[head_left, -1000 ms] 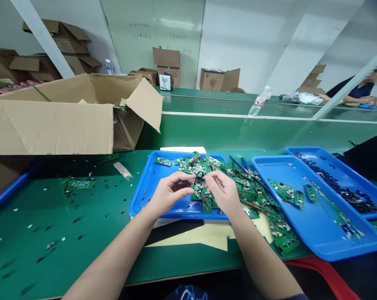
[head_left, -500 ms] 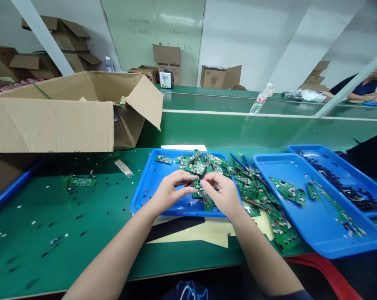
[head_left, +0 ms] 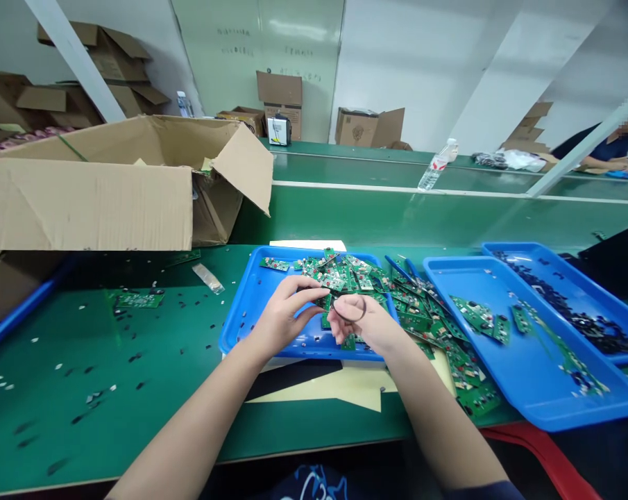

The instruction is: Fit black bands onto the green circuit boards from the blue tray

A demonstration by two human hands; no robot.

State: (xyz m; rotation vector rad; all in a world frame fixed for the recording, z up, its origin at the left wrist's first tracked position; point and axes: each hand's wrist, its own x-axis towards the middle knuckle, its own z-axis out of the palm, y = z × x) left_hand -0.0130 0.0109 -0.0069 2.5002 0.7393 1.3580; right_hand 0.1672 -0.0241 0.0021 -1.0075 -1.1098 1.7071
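- The left hand has its thumb and forefinger pinched together on one edge of a small circuit board. Its other 3 fingers are curled loosely under.
- The right hand faces it, almost touching. Its fingers are curled in around a thin dark loop that lies across them and reaches toward the left fingertips. Whether the loop is a wire fixed to the board cannot be told.
- Both sets of fingers hover just above the near half of a blue tray.
- Just beyond the fingertips, a heap of green boards fills the tray and spills over its right rim.
- To the right of the right fingers is a second blue tray with a few boards. Past it, a third tray holds small dark parts.
- Under the wrists, yellow paper lies on the green bench.
- Well to the left of the left fingers, 1 loose board sits among scattered bits, with an open cardboard box behind.
- Far beyond the fingers are a water bottle and a co-worker.
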